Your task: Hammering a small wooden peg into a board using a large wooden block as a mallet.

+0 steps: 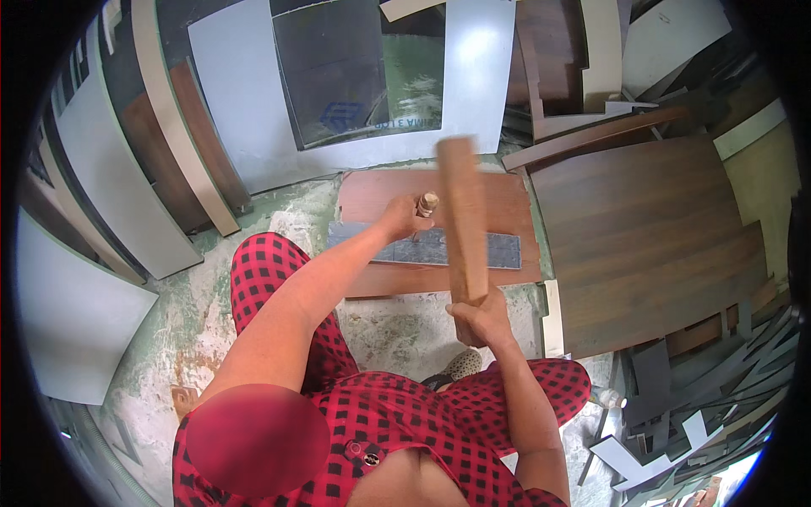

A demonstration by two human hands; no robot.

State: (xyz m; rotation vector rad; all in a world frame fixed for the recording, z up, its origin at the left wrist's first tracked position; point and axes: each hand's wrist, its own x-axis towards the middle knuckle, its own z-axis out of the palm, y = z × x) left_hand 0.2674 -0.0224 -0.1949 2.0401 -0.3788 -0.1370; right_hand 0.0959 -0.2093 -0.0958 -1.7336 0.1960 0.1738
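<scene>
My left hand [407, 218] is closed round an upright tool with a wooden handle [428, 201], which looks like a chisel. The tool's lower end is hidden by the hand. Beneath it lies a dark grey strip [498, 250], flat across a reddish-brown wooden board [380, 190] on the floor. In my right hand [487, 317] is a thick wooden club [465, 220], gripped by its near end. Slightly blurred, the club is raised over the right part of the strip and board, and apart from the handle's top.
White-framed dark panels [228, 84] stand beyond the board. Tall boards [101, 152] lean at the left. A large brown panel [642, 245] lies on the right, with a heap of grey offcuts [718, 380] nearer me. My bent knees flank the work.
</scene>
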